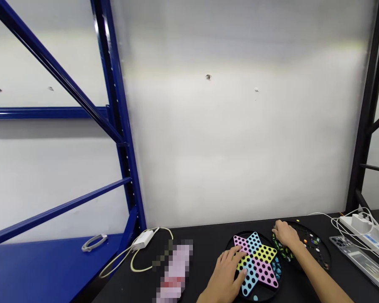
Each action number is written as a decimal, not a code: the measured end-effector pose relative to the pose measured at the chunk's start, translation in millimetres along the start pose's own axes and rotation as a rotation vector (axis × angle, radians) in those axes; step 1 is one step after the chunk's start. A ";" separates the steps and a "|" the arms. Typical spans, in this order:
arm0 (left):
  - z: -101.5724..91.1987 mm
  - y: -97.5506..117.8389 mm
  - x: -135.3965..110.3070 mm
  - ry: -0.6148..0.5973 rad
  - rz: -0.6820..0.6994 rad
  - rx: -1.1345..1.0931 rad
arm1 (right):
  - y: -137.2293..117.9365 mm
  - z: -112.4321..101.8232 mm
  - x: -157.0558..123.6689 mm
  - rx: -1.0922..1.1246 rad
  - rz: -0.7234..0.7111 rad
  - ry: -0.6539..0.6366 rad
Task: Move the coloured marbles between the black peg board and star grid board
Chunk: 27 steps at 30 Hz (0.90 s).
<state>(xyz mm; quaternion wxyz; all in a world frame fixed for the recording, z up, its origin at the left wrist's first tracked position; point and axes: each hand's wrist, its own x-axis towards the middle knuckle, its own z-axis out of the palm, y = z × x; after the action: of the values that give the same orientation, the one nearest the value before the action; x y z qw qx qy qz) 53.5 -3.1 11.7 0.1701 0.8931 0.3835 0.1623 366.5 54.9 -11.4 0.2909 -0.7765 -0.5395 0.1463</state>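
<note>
A star-shaped Chinese checkers board with pink, yellow, blue and green points lies on a round black tray. My left hand rests flat on the board's left side, fingers spread over the holes. My right hand is curled over a heap of green marbles in a second round black tray, and its fingertips hide whatever is directly beneath. Blue marbles lie by the board's right edge. Several small coloured marbles are scattered across the second tray.
A white power adapter with a pale cable lies on the black table. A pixelated, blurred object lies left of the board. At right are a white power strip and a grey flat device. Blue shelving stands left.
</note>
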 end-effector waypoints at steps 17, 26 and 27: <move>-1.2 0.6 0.7 -0.001 -0.010 0.008 | -48.1 34.5 -34.3 0.094 -0.306 0.021; -2.9 11.6 4.4 0.031 -0.083 0.024 | -53.9 35.2 -49.2 -0.313 -0.470 0.114; -2.5 11.4 4.8 0.023 -0.081 0.024 | -53.8 35.3 -49.8 -0.300 -0.485 0.128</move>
<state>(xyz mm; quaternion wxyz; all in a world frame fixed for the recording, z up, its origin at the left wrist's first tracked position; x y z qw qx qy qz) 62.7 -6.5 19.6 0.1614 0.8770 0.4231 0.1609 288.3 32.7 -10.7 0.2329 -0.6668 -0.7055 -0.0582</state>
